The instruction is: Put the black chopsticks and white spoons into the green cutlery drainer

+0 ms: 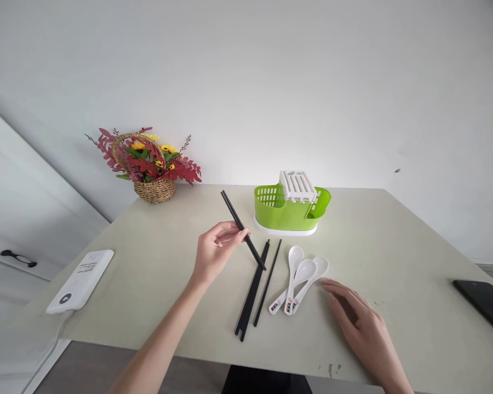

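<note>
My left hand [219,246] is closed around a pair of black chopsticks [232,209], held tilted above the table. Below their lower ends lies a bundle of black chopsticks [252,295], with one single chopstick [268,283] apart on its right. Three white spoons [305,270] with printed handles overlap on the table, bowls pointing away from me. Beside them, my right hand [359,323] rests on the table with nothing in it, its fingers stretched toward the spoon bowls. Behind the spoons stands a green utensil holder [285,214] with a white slotted top [298,186] and white base.
At the back left stands a wicker basket [155,190] of red and yellow flowers. A white power bank [81,280] with a cable lies at the left edge of the table [168,339]. A black phone [485,303] lies at the right edge. The wall is directly behind.
</note>
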Action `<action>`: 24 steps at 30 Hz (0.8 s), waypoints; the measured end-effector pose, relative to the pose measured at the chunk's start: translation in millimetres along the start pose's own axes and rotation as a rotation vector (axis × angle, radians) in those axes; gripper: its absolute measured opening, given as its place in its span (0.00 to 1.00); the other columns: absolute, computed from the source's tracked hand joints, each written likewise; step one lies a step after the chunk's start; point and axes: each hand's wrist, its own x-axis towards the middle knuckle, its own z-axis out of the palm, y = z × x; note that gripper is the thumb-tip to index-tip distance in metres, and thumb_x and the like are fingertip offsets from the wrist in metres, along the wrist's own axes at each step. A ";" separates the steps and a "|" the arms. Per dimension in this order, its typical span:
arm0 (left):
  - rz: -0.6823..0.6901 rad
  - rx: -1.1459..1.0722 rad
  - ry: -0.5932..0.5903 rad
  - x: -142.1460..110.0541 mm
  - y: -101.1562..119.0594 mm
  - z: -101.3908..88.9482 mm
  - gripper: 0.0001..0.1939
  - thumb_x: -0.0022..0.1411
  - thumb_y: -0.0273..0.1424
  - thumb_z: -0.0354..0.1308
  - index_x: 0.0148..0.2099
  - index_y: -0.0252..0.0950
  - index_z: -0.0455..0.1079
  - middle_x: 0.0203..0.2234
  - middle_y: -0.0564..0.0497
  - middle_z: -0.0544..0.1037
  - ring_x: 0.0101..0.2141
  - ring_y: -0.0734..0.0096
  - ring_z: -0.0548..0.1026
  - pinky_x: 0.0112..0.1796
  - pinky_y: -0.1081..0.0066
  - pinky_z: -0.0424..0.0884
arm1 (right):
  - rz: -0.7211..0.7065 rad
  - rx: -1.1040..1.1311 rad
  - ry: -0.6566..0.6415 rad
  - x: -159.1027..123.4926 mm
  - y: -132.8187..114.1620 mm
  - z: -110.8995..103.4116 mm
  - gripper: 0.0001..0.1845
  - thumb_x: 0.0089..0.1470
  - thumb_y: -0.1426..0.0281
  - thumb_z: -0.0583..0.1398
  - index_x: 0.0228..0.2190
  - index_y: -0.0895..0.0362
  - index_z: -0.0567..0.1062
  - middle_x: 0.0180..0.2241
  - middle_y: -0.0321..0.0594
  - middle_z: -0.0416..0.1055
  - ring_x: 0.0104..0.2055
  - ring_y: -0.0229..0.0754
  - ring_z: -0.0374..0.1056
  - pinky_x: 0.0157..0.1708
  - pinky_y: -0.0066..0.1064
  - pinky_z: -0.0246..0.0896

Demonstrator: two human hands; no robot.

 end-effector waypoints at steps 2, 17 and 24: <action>-0.090 -0.142 0.007 -8.5 6.8 12.0 0.18 0.57 0.41 0.75 0.43 0.34 0.80 0.38 0.44 0.87 0.40 0.57 0.86 0.47 0.58 0.84 | 0.046 0.026 0.018 -1.6 -5.2 -0.9 0.19 0.66 0.51 0.57 0.51 0.42 0.80 0.57 0.35 0.78 0.61 0.50 0.72 0.49 0.34 0.75; -0.416 -0.355 -0.051 -79.5 20.0 69.9 0.18 0.54 0.43 0.76 0.41 0.37 0.82 0.40 0.43 0.87 0.43 0.53 0.86 0.49 0.59 0.83 | 0.139 0.522 -0.232 -37.1 -106.6 -0.6 0.29 0.68 0.45 0.52 0.30 0.54 0.74 0.23 0.31 0.53 0.23 0.36 0.50 0.21 0.28 0.52; -0.414 -0.336 -0.050 -76.0 20.8 57.4 0.18 0.56 0.45 0.75 0.42 0.37 0.83 0.41 0.42 0.87 0.44 0.54 0.86 0.48 0.60 0.83 | 0.097 0.430 -0.072 -41.4 -98.9 -0.7 0.27 0.66 0.46 0.56 0.26 0.53 0.74 0.22 0.34 0.57 0.24 0.38 0.53 0.22 0.27 0.55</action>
